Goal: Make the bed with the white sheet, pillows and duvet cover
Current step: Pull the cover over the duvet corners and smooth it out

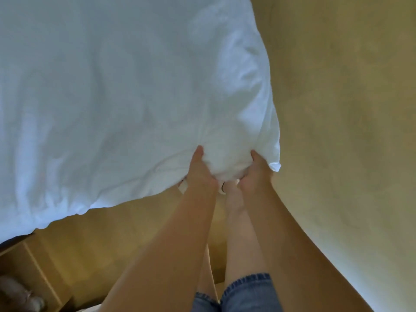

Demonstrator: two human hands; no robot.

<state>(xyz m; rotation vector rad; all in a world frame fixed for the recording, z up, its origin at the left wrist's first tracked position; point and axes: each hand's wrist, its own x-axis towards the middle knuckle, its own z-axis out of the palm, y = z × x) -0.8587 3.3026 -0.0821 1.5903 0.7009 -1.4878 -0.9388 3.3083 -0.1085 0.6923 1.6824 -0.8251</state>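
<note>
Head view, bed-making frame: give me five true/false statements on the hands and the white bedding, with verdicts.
1. Both hands grip the same corner of the white fabric duvet. True: the left hand and the right hand clutch it side by side.
2. The right hand hangs free at the person's side. False: its fingers are curled into the bunched fabric.
3. The floor is tan carpet. True.
4. The duvet is patterned blue. False: it is plain white.
5. A light wooden piece of furniture stands at lower left. True, beside the duvet's edge.
</note>
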